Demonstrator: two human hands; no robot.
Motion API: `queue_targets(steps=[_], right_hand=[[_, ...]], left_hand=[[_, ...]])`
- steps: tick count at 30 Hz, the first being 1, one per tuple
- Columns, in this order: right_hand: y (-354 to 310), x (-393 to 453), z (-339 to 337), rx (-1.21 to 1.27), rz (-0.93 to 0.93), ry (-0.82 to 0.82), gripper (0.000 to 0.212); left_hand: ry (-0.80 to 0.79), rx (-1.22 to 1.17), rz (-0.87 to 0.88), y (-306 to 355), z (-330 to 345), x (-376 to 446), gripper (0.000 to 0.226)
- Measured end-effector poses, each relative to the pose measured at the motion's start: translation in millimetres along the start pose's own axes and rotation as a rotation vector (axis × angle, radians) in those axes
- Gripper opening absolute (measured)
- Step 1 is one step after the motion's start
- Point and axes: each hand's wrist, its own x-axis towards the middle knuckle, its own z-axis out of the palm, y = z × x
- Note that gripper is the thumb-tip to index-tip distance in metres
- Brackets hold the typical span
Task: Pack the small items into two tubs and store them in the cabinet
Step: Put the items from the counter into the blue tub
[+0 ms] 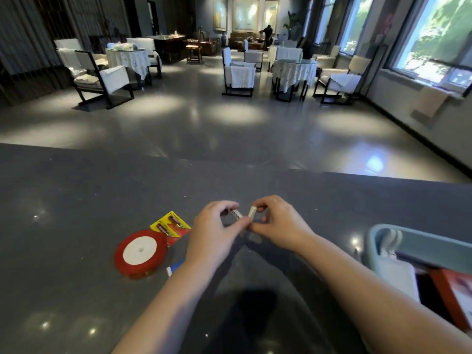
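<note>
Left hand [214, 226] and right hand [275, 221] meet above the counter [76, 187], each pinching one small white piece [237, 214], [252, 212]. Ribbon spool [140, 253] at 8 o'clock; tub [419, 241] at 4 o'clock.

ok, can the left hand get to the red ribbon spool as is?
Probably not yet: the left hand is pinching a small white item. The red ribbon spool lies close beside it, uncovered.

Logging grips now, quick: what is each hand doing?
Left hand: closed on a small white tube.
Right hand: closed on a small white cap.
</note>
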Motion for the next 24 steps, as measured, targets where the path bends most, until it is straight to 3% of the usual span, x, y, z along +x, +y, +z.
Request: queue_targets(steps=[5, 11, 16, 20, 24], right_hand=[[43, -90, -108, -0.006, 0.008, 0.266, 0.045], [125, -192, -166, -0.166, 0.191, 0.259, 0.050], [164, -226, -184, -0.164, 0.266, 0.272, 0.053], [179, -229, -194, -0.152, 0.199, 0.271, 0.048], [191, -225, -197, -0.214, 0.129, 0.167, 0.048]], left_hand=[[-0.080, -0.183, 0.111, 92, 45, -32, 0.032], [-0.366, -0.180, 0.151, 153, 118, -81, 0.037], [-0.587, 0.064, 0.258, 169, 168, -101, 0.047], [-0.601, 0.469, 0.470, 176, 193, -104, 0.056], [-0.725, 0.544, 0.432, 180, 207, -101, 0.062]])
